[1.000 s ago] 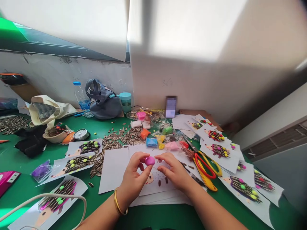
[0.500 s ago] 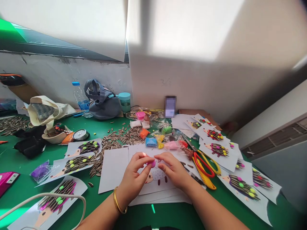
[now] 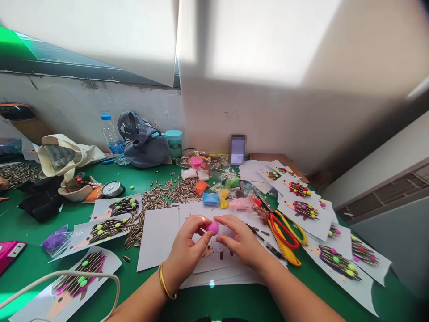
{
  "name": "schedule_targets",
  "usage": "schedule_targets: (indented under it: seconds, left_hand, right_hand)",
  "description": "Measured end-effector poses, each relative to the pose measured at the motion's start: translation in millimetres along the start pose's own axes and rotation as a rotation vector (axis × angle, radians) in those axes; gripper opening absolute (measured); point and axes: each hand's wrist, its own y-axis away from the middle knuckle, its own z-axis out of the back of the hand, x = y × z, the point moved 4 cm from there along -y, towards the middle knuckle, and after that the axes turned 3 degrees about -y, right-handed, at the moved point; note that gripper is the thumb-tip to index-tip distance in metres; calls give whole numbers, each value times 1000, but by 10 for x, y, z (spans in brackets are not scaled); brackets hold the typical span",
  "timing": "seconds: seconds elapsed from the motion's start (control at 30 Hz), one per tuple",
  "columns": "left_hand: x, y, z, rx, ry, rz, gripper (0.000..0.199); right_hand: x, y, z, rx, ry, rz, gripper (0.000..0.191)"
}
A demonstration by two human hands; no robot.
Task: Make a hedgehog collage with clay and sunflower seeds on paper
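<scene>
My left hand (image 3: pixel 188 241), with a gold bangle at its wrist, pinches a round magenta ball of modelling clay (image 3: pixel 212 227) between thumb and fingers. My right hand (image 3: pixel 241 239) is curved close beside the ball, its index finger and thumb apart; whether a fingertip touches the clay I cannot tell. Beneath both hands lies a sheet with a hedgehog drawing (image 3: pixel 208 249), partly hidden by them, its face and brown feet showing. A blank white sheet (image 3: pixel 157 239) lies to its left.
Sunflower seeds (image 3: pixel 167 193) are heaped behind the sheets, near bagged coloured clay (image 3: pixel 211 199). Red-handled scissors (image 3: pixel 284 230) and a yellow cutter (image 3: pixel 284 248) lie right. Finished hedgehog pictures (image 3: pixel 348 264) flank both sides. A cable (image 3: pixel 114 277) crosses front left. Another person's hand (image 3: pixel 4 183) shows far left.
The fingers of my right hand have opened slightly, and more of the clay ball shows in my left hand. Another person's hand has appeared at the far left edge.
</scene>
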Motion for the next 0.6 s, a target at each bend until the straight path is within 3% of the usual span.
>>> schedule_targets:
  seconds: [0.17,0.43,0.6]
  left_hand:
    - [-55,-15,-15,31,11,-17,13]
    - [-59,-18,-3,46,-66,4,14]
    - [-45,1,-12,46,-76,30,18]
  right_hand:
    - [12,8,8,38,-62,-95,49]
    - [22,3,16,-28,-80,-20,35]
    - [-2,5,-24,-26,-17,44,43]
